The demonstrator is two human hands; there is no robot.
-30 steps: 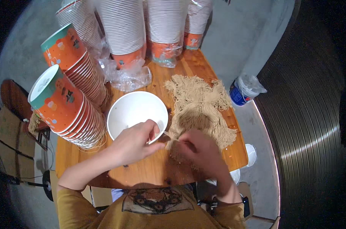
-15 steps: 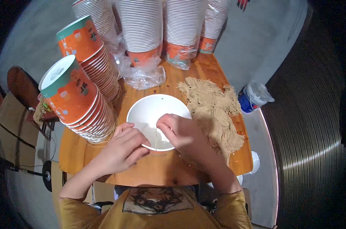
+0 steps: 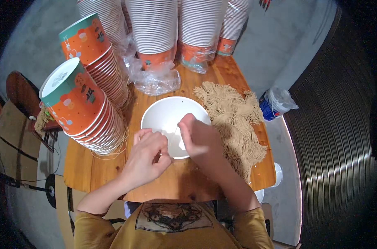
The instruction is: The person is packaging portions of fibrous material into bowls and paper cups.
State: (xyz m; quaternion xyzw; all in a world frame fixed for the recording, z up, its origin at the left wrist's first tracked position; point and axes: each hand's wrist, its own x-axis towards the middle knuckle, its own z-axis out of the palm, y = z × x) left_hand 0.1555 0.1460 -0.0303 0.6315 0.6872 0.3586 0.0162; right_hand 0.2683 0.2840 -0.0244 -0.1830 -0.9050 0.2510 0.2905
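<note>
A white round paper bucket [image 3: 174,108] stands mouth up on the wooden table, directly in front of me. Over its right inner side my right hand [image 3: 201,135] is closed in a pinch on a thin pale string, of which hardly anything shows. My left hand [image 3: 149,153] is at the bucket's near left rim, with its fingers curled together; what they hold, if anything, is hidden. To the right of the bucket lies a loose heap of tan yarn-like strings [image 3: 234,124], close to my right forearm.
Two leaning stacks of upside-down orange and green paper buckets [image 3: 82,99] stand at the left. Taller stacks in clear plastic [image 3: 153,29] line the back, with crumpled wrap [image 3: 157,81] before them. A blue and white pail [image 3: 275,103] stands beyond the table's right edge.
My right hand has risen slightly and moved right, away from the near rim. My left hand has shifted right and its fingers have curled in more. The string line seen earlier hardly shows.
</note>
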